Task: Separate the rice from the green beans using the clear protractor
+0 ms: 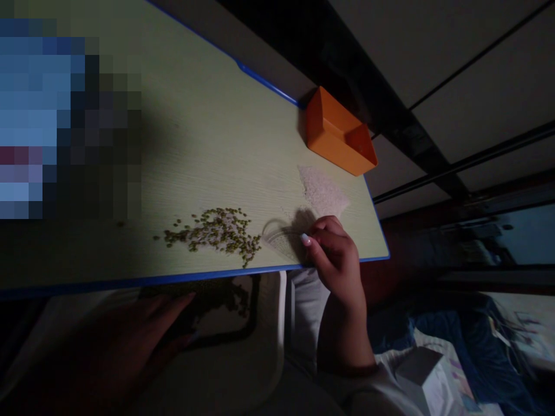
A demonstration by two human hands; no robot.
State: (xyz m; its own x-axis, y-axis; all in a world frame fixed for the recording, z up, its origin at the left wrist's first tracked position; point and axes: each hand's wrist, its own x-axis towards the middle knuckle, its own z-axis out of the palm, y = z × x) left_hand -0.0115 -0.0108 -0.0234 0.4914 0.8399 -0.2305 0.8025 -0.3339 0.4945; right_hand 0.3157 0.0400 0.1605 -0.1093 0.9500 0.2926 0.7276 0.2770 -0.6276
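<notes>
My right hand (pixel 336 251) pinches a clear plastic protractor (pixel 277 240) between thumb and fingers. The protractor rests at or just above the table, near its front edge. To its left lies a loose pile of green beans mixed with white grains (pixel 217 231). Beyond my right hand is a heap of white grains (pixel 323 190), probably rice. My left hand (pixel 147 323), in deep shadow, reaches below the table edge with fingers stretched out. It is over a white tub (pixel 280 335) that holds a dark mass of what look like green beans (pixel 229 297).
The pale green table (pixel 225 133) has a blue rim. An orange open box (pixel 336 136) stands at its far right corner. A blurred-out blue patch (pixel 34 115) covers the upper left. Dark blue cloth (pixel 451 323) and a white box (pixel 420 370) lie at lower right.
</notes>
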